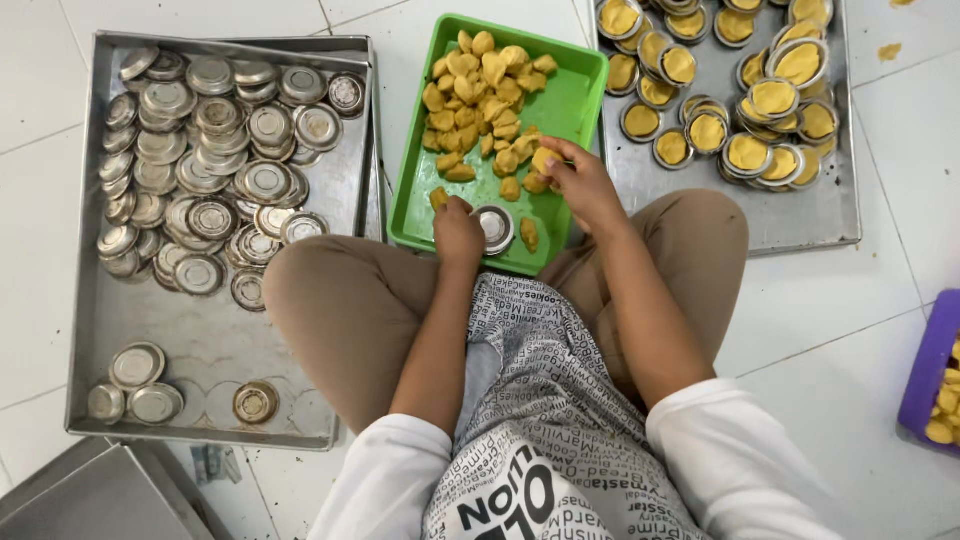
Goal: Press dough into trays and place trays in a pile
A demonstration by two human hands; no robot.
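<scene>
Fingers of the right hand point(585, 185) are closing round a yellow dough piece point(545, 160) at the near edge of the dough heap point(480, 100) — the grip is clamped on that one lump, knuckles turned toward the camera.

Head view, looking down: the left hand point(458, 232) is resting fisted inside the green tray point(575, 95), just beside a small round metal mould point(494, 228) lying on the tray floor. Whether those fingers are pinching anything, I cannot tell; the fist is hiding its own palm.

Key relation — the mould is lying below and to the left of the gripped dough, touching or nearly touching the left hand, well nearer to it than to the right. The mould is round, so no long axis.

On the person's left, a steel tray of empty moulds point(215, 165) is sitting on the tiled floor point(850, 330); on the right, a steel tray of dough-filled moulds point(740, 110). A purple tub point(925, 370) is showing at the right edge.
</scene>
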